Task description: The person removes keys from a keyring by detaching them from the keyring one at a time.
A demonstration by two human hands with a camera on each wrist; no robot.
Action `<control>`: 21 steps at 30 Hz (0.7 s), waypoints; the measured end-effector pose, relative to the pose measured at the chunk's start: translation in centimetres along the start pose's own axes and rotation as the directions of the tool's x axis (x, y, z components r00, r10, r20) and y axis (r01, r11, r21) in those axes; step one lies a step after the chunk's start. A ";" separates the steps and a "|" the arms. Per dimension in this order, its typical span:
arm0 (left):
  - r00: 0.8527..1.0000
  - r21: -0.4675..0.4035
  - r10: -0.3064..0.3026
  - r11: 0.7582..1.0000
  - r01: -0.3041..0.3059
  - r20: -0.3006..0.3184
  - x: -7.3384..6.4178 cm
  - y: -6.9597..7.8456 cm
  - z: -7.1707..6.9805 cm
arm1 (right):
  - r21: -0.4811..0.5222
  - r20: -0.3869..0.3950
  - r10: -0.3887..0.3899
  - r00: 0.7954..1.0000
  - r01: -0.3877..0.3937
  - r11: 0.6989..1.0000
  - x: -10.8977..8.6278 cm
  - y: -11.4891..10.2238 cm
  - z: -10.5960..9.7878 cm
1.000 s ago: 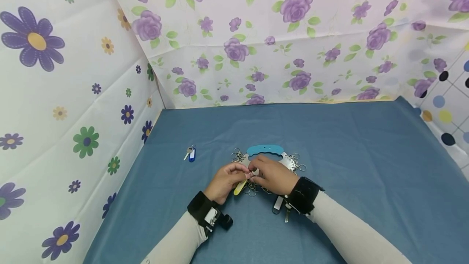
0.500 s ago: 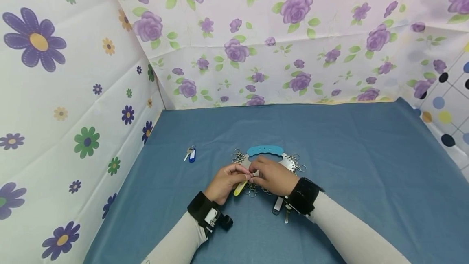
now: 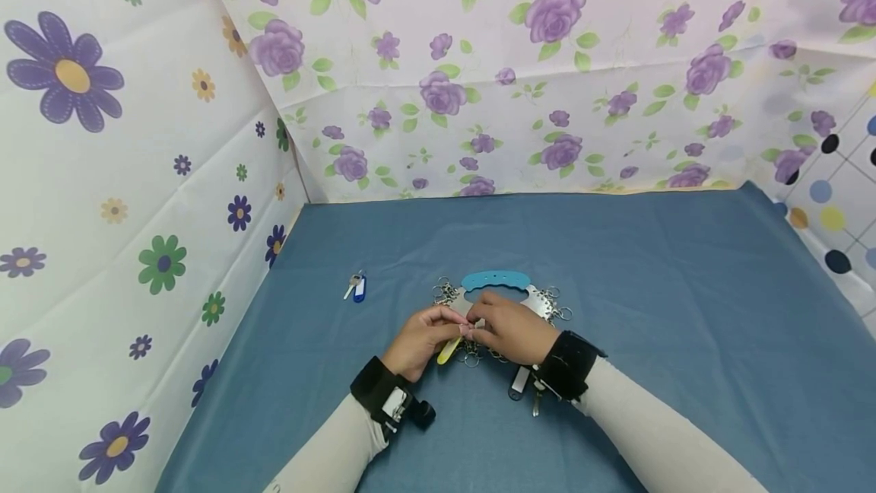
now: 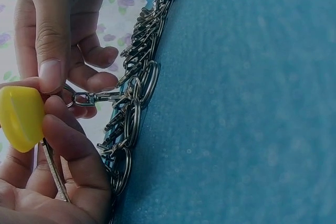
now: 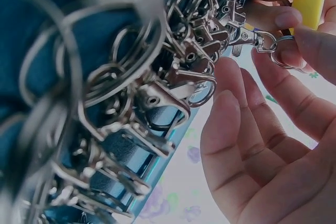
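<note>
In the head view, the metal key holder (image 3: 538,306) lies on the blue cloth (image 3: 657,287) with its blue grip (image 3: 496,278) on the far side, so its clasped edge is within easy reach of you. At that near edge, your left hand (image 3: 417,341) and right hand (image 3: 515,328) meet fingertip to fingertip, and the yellow key tag (image 3: 447,351) sticks out from your left fingers on the holder's near side. To the left of the holder, well apart, lies a key with a blue tag (image 3: 360,288); on its near side, by your right wrist strap, lies a key with a black tag (image 3: 519,383). In the left wrist view, your left hand grasps the yellow-tagged key, its shaft (image 4: 54,170) lying across the curled fingers, likely to leave the fingertips free for the small split ring (image 4: 69,98). A swivel clasp (image 4: 90,98) stretches from the holder to that ring, seemingly kept taut for a steadier hold. In the right wrist view, your right thumb and forefinger pinch the split ring, the other fingers half bent and apart, beside the holder's row of clasps (image 5: 152,99); whether the ring is fully seated, you cannot tell.
</note>
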State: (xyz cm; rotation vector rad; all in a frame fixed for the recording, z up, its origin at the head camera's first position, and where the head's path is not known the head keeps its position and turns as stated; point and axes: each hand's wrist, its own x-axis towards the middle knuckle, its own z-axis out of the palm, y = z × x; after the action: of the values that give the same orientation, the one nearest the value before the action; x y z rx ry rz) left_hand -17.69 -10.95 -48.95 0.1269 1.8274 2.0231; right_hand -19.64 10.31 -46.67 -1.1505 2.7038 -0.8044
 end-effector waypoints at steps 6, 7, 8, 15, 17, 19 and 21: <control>1.000 -0.014 0.002 1.000 -0.002 -0.011 0.0 -0.1 0.0 | 0.005 0.003 -0.006 1.000 0.006 1.000 0.0 0.0 -0.1; 1.000 -0.018 0.003 1.000 -0.003 -0.012 0.0 -0.1 0.0 | 0.004 -0.003 -0.010 1.000 0.010 1.000 0.0 0.0 0.0; 1.000 -0.021 0.005 1.000 -0.005 -0.010 0.1 -0.1 0.0 | 0.003 -0.007 -0.009 1.000 0.009 1.000 0.0 0.1 0.0; 1.000 -0.004 0.012 1.000 -0.012 -0.009 0.0 -0.1 -0.1 | 0.011 -0.001 0.058 0.998 -0.058 0.998 0.0 0.0 0.2; 1.000 0.007 0.008 1.000 -0.008 -0.015 0.0 -0.1 -0.1 | 0.017 -0.001 0.058 0.998 -0.058 0.998 0.0 -0.2 0.1; 1.000 0.008 0.001 1.000 -0.001 -0.023 0.0 -0.1 -0.1 | 0.013 -0.005 0.048 0.999 -0.048 0.999 0.1 -0.3 0.0; 1.000 0.006 -0.001 1.000 0.001 -0.030 0.0 0.0 -0.1 | 0.012 -0.013 0.034 0.999 -0.034 0.999 0.1 -0.4 0.0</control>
State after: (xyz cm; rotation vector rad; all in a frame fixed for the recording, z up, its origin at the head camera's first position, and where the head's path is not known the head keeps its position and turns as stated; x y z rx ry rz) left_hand -17.71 -11.08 -48.97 0.0977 1.8519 2.0293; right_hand -19.46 10.04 -46.46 -1.0977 2.7174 -0.8252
